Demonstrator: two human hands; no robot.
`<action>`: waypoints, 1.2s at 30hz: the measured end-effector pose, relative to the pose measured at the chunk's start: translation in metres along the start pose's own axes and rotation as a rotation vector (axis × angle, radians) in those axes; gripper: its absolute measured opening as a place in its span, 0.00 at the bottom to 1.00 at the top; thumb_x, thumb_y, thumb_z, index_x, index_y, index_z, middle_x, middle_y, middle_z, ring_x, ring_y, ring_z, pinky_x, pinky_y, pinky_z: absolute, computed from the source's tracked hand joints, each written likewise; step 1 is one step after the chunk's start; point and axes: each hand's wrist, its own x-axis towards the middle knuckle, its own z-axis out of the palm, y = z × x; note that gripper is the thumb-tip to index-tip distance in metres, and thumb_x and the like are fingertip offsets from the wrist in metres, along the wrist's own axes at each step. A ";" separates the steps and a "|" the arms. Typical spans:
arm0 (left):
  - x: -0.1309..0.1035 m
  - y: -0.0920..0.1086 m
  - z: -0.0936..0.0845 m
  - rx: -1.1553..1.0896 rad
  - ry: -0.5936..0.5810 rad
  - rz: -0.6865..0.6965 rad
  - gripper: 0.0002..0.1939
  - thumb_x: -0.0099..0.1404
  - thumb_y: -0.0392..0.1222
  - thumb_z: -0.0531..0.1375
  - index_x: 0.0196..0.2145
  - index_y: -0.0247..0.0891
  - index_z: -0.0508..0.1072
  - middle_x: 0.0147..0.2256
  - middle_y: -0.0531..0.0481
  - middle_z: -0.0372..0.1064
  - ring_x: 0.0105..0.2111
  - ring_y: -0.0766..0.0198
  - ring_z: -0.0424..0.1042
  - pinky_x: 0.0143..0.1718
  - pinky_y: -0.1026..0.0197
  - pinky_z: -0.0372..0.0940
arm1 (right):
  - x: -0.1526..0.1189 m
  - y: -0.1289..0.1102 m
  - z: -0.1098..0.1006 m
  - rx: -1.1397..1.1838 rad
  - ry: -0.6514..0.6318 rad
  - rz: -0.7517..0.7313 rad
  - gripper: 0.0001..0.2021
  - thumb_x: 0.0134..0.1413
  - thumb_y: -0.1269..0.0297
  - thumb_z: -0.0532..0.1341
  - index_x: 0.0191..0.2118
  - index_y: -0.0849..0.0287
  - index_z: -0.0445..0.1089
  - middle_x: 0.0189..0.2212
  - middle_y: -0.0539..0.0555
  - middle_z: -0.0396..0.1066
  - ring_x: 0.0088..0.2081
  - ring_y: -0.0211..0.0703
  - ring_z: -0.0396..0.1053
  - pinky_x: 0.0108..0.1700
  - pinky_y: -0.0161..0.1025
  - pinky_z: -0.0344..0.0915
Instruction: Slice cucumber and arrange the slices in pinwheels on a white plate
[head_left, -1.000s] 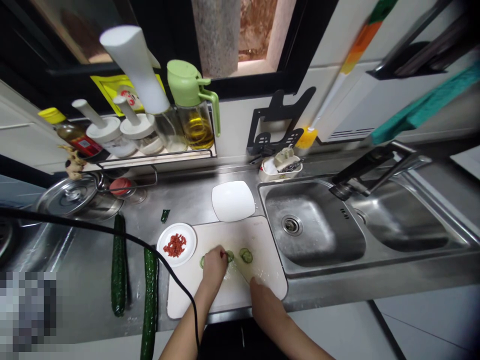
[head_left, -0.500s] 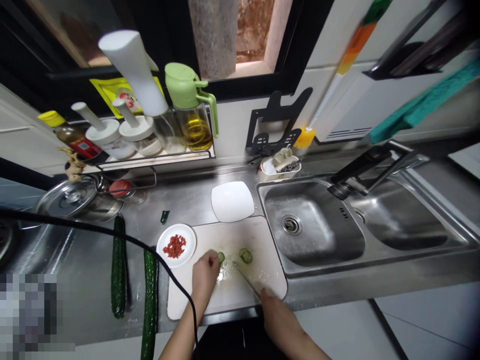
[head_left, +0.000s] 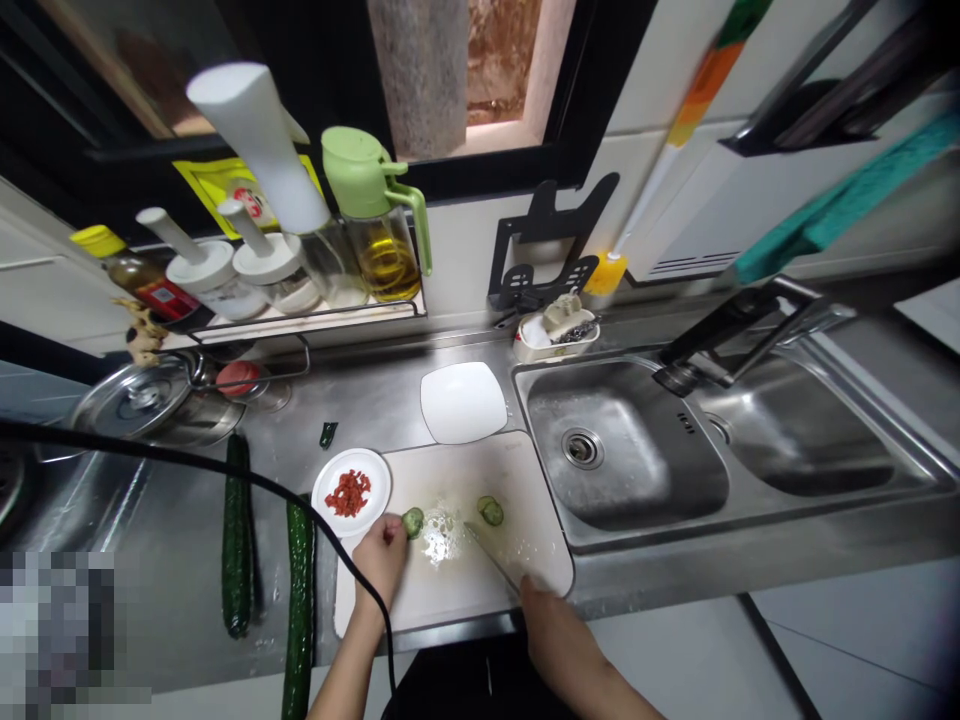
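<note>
My left hand (head_left: 382,555) is closed over the left part of the white cutting board (head_left: 450,600), its fingertips pinching a green cucumber slice (head_left: 412,521). My right hand (head_left: 551,620) is wrapped round the handle of a knife (head_left: 491,560), whose blade points up and left over the board. A few cucumber slices (head_left: 490,511) lie just beyond the knife tip. Wet spots shine between the two hands. Beside my left hand, a round white plate (head_left: 381,505) holds chopped red pieces (head_left: 348,494).
Two whole cucumbers (head_left: 236,550) lie left of the board. A square white plate (head_left: 463,402) sits behind it, and a double sink (head_left: 630,440) is to the right. A black cable (head_left: 225,465) crosses the view on the left.
My left hand has moved left with the cucumber slice, away from the middle of the board. My right hand and the knife have hardly moved.
</note>
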 end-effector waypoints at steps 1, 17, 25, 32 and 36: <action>-0.001 0.001 -0.001 0.007 0.008 0.000 0.10 0.60 0.44 0.53 0.33 0.41 0.73 0.30 0.51 0.74 0.33 0.61 0.72 0.37 0.63 0.61 | 0.000 -0.001 -0.002 -0.001 -0.029 0.007 0.28 0.50 0.86 0.45 0.56 0.70 0.64 0.44 0.65 0.73 0.44 0.45 0.72 0.46 0.34 0.64; 0.009 0.110 0.059 0.252 -0.455 0.399 0.07 0.55 0.34 0.60 0.34 0.38 0.74 0.36 0.48 0.69 0.38 0.62 0.68 0.39 0.64 0.60 | -0.003 -0.006 0.000 -0.026 0.000 0.034 0.26 0.53 0.83 0.45 0.56 0.69 0.64 0.41 0.65 0.75 0.41 0.48 0.74 0.40 0.35 0.68; 0.011 0.115 0.074 0.338 -0.472 0.353 0.08 0.53 0.33 0.60 0.33 0.38 0.73 0.37 0.47 0.69 0.38 0.61 0.67 0.36 0.63 0.59 | -0.005 -0.010 -0.007 -0.070 -0.058 0.035 0.28 0.53 0.85 0.44 0.57 0.69 0.63 0.45 0.66 0.73 0.44 0.48 0.73 0.44 0.36 0.67; 0.010 0.118 0.072 0.270 -0.508 0.390 0.05 0.53 0.33 0.60 0.30 0.38 0.73 0.33 0.50 0.71 0.34 0.63 0.68 0.33 0.64 0.58 | -0.005 -0.011 -0.011 -0.033 -0.066 0.060 0.27 0.54 0.84 0.42 0.56 0.70 0.64 0.43 0.67 0.74 0.42 0.49 0.73 0.41 0.38 0.67; 0.009 0.119 0.070 0.241 -0.509 0.387 0.06 0.54 0.33 0.59 0.31 0.38 0.74 0.31 0.51 0.73 0.32 0.63 0.69 0.33 0.64 0.58 | -0.004 -0.011 -0.010 -0.037 -0.067 0.040 0.27 0.53 0.85 0.41 0.56 0.70 0.65 0.43 0.66 0.74 0.42 0.50 0.73 0.42 0.38 0.67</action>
